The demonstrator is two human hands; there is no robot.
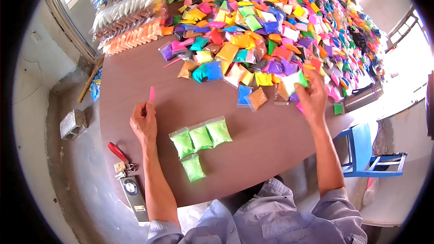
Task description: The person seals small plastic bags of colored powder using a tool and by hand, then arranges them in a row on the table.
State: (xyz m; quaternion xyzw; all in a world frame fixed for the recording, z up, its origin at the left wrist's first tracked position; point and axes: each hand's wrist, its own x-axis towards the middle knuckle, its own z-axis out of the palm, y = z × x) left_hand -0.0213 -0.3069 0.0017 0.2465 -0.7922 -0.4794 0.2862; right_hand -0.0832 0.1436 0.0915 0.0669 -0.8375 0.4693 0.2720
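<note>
My left hand is closed around a slim pink pointed plastic piece, which stands up from the fingers. In front of my body lie several light-green packets, a row with one more below it, to the right of my left forearm. At the near edge of the coloured heap, my right hand pinches a bright-green packet; the fingers partly cover it. Close to that hand are a brown packet and a blue packet.
A large heap of coloured packets covers the far and right side of the brown table. Bagged stacks stand at the back left. Keys and a grey device lie left, a flask right, beside a blue chair.
</note>
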